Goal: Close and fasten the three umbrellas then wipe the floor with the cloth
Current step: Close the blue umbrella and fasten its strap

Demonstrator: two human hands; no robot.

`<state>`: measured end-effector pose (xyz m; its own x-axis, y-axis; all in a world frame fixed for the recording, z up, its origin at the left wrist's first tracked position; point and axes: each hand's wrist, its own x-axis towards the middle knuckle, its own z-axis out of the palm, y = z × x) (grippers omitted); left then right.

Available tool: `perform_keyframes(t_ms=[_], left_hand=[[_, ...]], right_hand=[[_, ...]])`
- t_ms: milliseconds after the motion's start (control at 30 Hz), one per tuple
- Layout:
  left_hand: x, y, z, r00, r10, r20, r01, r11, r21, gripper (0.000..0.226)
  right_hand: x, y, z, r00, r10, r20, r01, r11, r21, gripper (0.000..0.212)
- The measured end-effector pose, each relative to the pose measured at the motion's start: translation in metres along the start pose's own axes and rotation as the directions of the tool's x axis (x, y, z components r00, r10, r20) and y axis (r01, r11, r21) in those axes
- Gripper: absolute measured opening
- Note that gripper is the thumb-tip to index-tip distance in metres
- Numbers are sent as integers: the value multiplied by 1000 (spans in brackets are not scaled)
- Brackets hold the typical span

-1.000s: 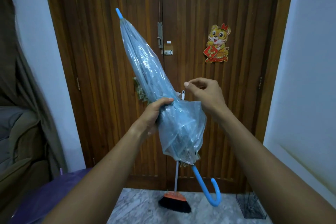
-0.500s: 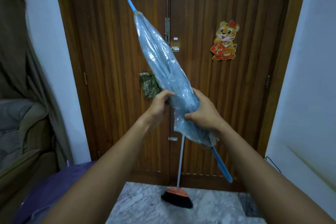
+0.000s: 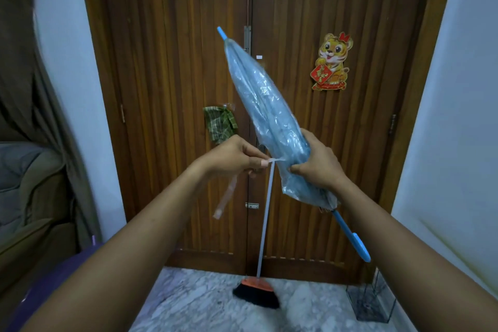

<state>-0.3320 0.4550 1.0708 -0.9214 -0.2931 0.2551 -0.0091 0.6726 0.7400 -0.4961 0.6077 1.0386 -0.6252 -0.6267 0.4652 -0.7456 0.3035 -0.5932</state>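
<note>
The umbrella (image 3: 269,105), pale blue and see-through, was folded and tilted, tip up-left, handle low right, held in the air before the door (image 3: 175,89). The left grip (image 3: 237,158) pinched its strap (image 3: 276,160); the right grip (image 3: 320,167) curled round the umbrella's lower half. A broom (image 3: 257,291) stood below, a wall (image 3: 458,116) close at right. Half a second before, both grips clasped the umbrella.
</note>
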Motion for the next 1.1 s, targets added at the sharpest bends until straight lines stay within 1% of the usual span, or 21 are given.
perform_keyframes(t_ms=[67, 133, 167, 200, 267, 300, 333, 400, 500, 567, 667, 767, 833, 900, 967, 1033, 1100], left_hand=[[1, 6, 2, 999, 11, 32, -6, 990, -140, 24], [2, 16, 4, 999, 29, 37, -20, 974, -226, 35], [3, 21, 4, 998, 41, 37, -32, 976, -215, 41], [4, 25, 2, 998, 49, 40, -42, 986, -158, 43], [7, 29, -5, 996, 43, 83, -42, 999, -13, 38], [8, 30, -9, 994, 23, 108, -26, 999, 24, 35], [9, 31, -12, 992, 1, 130, -4, 1000, 22, 32], [9, 32, -15, 986, -33, 166, 42, 998, -52, 31], [9, 34, -14, 979, -39, 202, 81, 977, -200, 31], [11, 35, -14, 984, -33, 175, 82, 957, -279, 33], [13, 38, -18, 992, -2, 127, 42, 950, -311, 34], [15, 41, -23, 983, 34, 179, 27, 945, -326, 35], [18, 44, -24, 974, 68, 216, 16, 930, -366, 36], [22, 45, -25, 974, 65, 218, 36, 901, -432, 48], [26, 47, -28, 979, 40, 201, 46, 912, -408, 54], [30, 48, -29, 979, 57, 193, 8, 947, -322, 48], [32, 49, -31, 980, 75, 186, -22, 962, -272, 39]], right_hand=[[-1, 1, 3, 1000, -12, 6, 13, 998, -69, 100], [-2, 2, 6, 999, -23, 23, 26, 988, -149, 98], [-2, 2, 7, 999, -25, 36, 32, 980, -196, 96], [-2, 2, 8, 998, -28, 52, 40, 969, -242, 96], [-3, 3, 9, 996, -48, 69, 67, 949, -309, 96], [-3, 4, 10, 996, -61, 71, 81, 939, -333, 96], [-2, 5, 10, 995, -71, 72, 92, 930, -355, 97], [-2, 8, 11, 994, -75, 77, 99, 917, -387, 97], [-3, 9, 13, 994, -78, 71, 100, 916, -389, 96], [-4, 10, 14, 994, -87, 67, 106, 917, -385, 96], [-5, 11, 15, 992, -98, 79, 121, 924, -364, 95], [-8, 8, 13, 989, -121, 90, 146, 915, -376, 94], [-8, 7, 11, 985, -148, 93, 173, 908, -381, 93], [-9, 4, 9, 981, -168, 101, 193, 910, -367, 92], [-10, 1, 8, 975, -186, 119, 216, 913, -346, 89], [-11, -3, 5, 968, -204, 143, 239, 922, -306, 83], [-13, -7, 2, 960, -233, 156, 270, 920, -286, 73]])
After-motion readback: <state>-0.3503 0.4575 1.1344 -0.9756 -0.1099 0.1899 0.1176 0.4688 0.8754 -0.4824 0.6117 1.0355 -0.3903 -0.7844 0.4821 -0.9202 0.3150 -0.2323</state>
